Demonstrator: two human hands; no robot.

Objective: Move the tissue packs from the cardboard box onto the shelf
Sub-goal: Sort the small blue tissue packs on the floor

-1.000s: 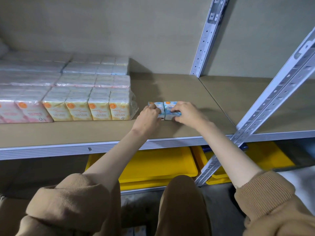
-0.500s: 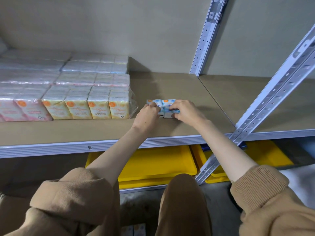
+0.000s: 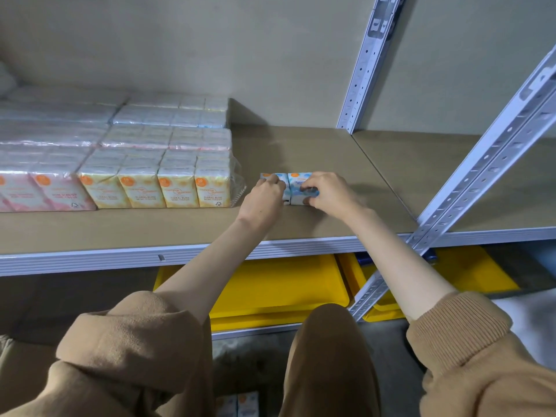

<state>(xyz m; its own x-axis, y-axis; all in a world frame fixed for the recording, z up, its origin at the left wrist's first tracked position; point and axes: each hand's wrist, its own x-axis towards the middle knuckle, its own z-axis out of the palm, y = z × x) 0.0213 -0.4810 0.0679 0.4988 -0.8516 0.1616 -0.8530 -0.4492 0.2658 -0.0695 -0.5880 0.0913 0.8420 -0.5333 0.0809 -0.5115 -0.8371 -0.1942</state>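
1. Spare packs (image 3: 237,405) at the bottom edge, between the knees: two more blue ones, so stock is left to move (the cardboard box itself can't be made out).
2. Yellow trays (image 3: 270,291) sit on the lower level, not part of the task.
3. Left hand (image 3: 264,197) and right hand (image 3: 328,191) are on the shelf (image 3: 180,228). Each curls its fingers round one of two blue tissue packs (image 3: 296,181), which stand side by side on the board, touching.
4. Near on the left: wrapped yellow packs (image 3: 162,188), then pink packs (image 3: 54,194). More rows run back toward the wall.
5. Judgement: this placement is nearly finished and the task is partway through.
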